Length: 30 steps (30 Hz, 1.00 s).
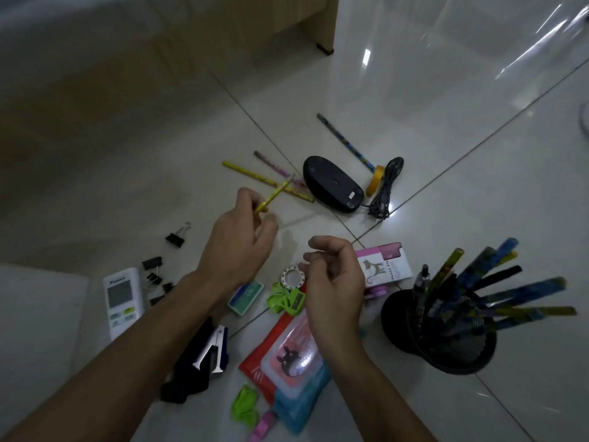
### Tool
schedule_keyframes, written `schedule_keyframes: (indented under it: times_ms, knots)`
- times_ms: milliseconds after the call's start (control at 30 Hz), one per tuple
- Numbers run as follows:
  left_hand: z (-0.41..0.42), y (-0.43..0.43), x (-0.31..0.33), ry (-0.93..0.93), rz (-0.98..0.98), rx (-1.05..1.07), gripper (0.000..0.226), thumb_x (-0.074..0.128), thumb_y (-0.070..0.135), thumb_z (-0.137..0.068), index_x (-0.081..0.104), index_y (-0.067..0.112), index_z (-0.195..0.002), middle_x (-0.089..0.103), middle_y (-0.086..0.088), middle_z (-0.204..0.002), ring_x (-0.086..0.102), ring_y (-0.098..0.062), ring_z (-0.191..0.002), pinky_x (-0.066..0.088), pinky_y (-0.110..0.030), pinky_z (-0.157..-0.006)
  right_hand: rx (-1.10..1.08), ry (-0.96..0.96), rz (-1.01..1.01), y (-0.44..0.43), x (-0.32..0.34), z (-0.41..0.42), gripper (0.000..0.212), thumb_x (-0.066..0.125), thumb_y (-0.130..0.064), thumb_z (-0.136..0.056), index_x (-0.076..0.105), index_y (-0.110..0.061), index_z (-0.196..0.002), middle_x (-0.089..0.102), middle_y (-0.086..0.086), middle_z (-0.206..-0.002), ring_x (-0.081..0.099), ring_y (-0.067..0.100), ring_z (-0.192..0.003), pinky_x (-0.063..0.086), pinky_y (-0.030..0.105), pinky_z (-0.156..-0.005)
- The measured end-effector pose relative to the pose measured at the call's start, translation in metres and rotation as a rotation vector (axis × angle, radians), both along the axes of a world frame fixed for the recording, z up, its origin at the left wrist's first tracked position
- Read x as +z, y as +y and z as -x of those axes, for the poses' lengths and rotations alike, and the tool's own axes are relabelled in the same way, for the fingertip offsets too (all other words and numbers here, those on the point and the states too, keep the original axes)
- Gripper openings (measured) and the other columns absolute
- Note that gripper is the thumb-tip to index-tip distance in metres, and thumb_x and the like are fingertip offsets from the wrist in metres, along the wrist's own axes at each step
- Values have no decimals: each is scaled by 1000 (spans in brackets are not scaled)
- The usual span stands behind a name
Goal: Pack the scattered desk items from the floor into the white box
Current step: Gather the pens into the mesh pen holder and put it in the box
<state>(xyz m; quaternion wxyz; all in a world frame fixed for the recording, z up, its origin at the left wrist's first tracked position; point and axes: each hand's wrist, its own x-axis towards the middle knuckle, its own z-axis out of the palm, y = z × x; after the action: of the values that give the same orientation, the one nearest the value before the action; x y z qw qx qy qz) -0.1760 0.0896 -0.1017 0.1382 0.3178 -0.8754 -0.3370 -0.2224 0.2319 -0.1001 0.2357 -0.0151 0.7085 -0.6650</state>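
My left hand (237, 237) is shut on a yellow pencil (276, 193), lifted above the floor with its tip pointing up and right. My right hand (334, 282) hovers over the tape ring (292, 277), fingers curled, nothing visible in it. More pencils lie beyond: a yellow one (245, 172), a pink one (271, 162) and a blue patterned one (345, 141). An upturned black mouse (331, 183) with its coiled cable (387, 189) lies past them. A white surface at the lower left (35, 314) may be the box; I cannot tell.
Around my arms lie binder clips (175, 239), a white remote (122, 301), a stapler (212, 349), a green ink pad (245, 296), a wipes pack (287, 355), a pink box (382, 266) and yellow tape (375, 180). A black pen holder (446, 333) full of pencils stands right.
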Motion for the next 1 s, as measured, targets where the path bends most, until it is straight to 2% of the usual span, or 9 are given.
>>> schedule_keyframes:
  times_ms: [133,200,400,500,600,767,867,933,1000]
  knots:
    - [24,-37,-8,-172,295,-144,28,58,27,-94,60,23,-122,61,-2,-111,63,-24,-87,44,-30,-66,-4,-34,-2,-10,3,-1,32,52,2,-93,66,-26,-94,69,-1,-83,69,23,-78,56,31,-68]
    - [33,-50,-12,-261,360,-213,32,58,28,-95,61,26,-126,56,0,-126,63,-28,-96,47,-34,-69,13,-34,-9,-11,5,-1,32,52,2,-93,66,-26,-95,70,-7,-82,69,16,-77,56,31,-68]
    - [13,-49,-28,-288,508,-305,29,38,36,-100,58,17,-104,58,-5,-101,51,-27,-89,38,-39,-69,22,-52,21,0,15,7,28,51,4,-94,65,-20,-97,66,-5,-80,60,-2,-64,52,18,-60]
    - [4,-39,-24,-159,453,-208,29,32,29,-97,56,12,-98,57,-9,-83,48,-29,-75,25,-36,-66,3,-73,22,1,15,7,28,52,4,-94,66,-20,-97,66,-6,-79,61,0,-65,52,21,-62]
    - [32,-47,-2,-80,419,-144,33,34,39,-94,53,12,-99,49,4,-68,47,-27,-60,32,-36,-64,2,-101,6,-1,14,3,28,54,2,-94,66,-23,-96,69,-4,-81,65,7,-71,55,26,-67]
    - [71,-70,0,-294,312,-423,67,43,56,-78,43,28,-139,70,6,-97,65,-20,-87,37,-42,-93,29,-127,1,7,18,6,28,53,3,-94,67,-21,-96,67,-5,-72,61,-1,-61,52,19,-58]
    - [66,-77,-14,-299,418,-536,53,52,49,-74,56,31,-123,68,6,-96,63,-22,-90,32,-37,-82,10,-126,-31,12,17,8,31,53,0,-94,68,-27,-95,71,-1,-77,63,6,-66,53,25,-59]
    - [62,-79,-17,-235,562,-516,32,50,48,-83,63,28,-105,65,4,-88,61,-25,-84,30,-36,-73,2,-133,-33,11,17,9,31,53,0,-94,69,-27,-95,71,1,-80,64,11,-69,53,29,-62]
    - [51,-79,-20,-216,690,-534,32,42,45,-92,64,23,-99,61,-2,-88,58,-28,-81,30,-38,-70,-4,-144,-27,9,18,8,31,53,0,-94,69,-26,-95,71,-1,-79,64,11,-71,54,30,-64]
